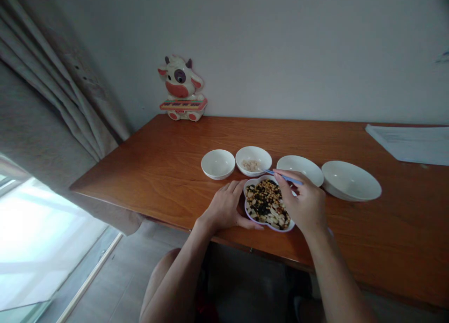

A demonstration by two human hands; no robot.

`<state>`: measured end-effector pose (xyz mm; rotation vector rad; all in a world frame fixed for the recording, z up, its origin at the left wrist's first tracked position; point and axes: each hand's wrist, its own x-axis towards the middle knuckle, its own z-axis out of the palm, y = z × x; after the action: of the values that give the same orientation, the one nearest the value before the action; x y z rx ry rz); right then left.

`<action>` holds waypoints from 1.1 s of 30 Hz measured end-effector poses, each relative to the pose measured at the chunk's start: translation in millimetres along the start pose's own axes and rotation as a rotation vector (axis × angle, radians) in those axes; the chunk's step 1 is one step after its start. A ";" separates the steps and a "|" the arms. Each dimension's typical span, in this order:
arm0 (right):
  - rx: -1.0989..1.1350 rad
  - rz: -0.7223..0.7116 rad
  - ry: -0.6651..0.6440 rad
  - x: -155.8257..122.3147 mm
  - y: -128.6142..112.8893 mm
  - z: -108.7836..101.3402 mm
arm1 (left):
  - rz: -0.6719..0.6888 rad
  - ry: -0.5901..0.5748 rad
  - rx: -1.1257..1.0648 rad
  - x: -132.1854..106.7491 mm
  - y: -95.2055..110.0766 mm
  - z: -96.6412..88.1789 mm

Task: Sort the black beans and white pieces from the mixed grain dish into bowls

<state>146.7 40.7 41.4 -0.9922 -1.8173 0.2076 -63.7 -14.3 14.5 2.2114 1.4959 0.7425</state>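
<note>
A brown wooden desk (157, 173) is standing against a plain pale wall (298, 47), and near its front edge a flower-shaped dish (280, 230) is sitting, filled with mixed beans (265, 202) in black, tan and white. The left hand (224, 206) is lying flat on the desk just left of the dish, its grip spread, with the thumb running along the dish's near rim and the fingertips touching its left side. The right hand (305, 203) is hovering over the right side of the dish, its grip pinching a thin blue tool (289, 178) between thumb and fingers. The tool's tip is pointing away from the dish and reaching the rim of a small white bowl (261, 155) just behind it, where a few pale pieces (250, 165) are lying. Another small bowl (218, 164) is sitting behind and left of the dish. Behind and right of the dish a wider bowl (301, 168) and a large bowl (351, 180) are sitting side by side. Far behind the dish a toy cow (182, 89) is leaning against the wall, papers (414, 143) are lying well off to the right, and a curtain (52, 79) is hanging far to the left
</note>
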 end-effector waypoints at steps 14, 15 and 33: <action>0.070 -0.044 -0.082 -0.1 -2.6 -12.5 | -0.013 0.005 0.001 0.0 4.1 -2.3; 0.071 -0.057 -0.115 -0.5 -2.5 -13.4 | -0.008 0.010 0.002 -0.1 4.0 -2.2; 0.119 -0.008 -0.482 -13.8 -6.7 -15.7 | -0.006 0.001 0.024 -0.1 7.0 -4.9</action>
<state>158.3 22.2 43.0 -0.9014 -2.2107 0.5839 -61.6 -16.9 22.3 2.2235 1.5186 0.7278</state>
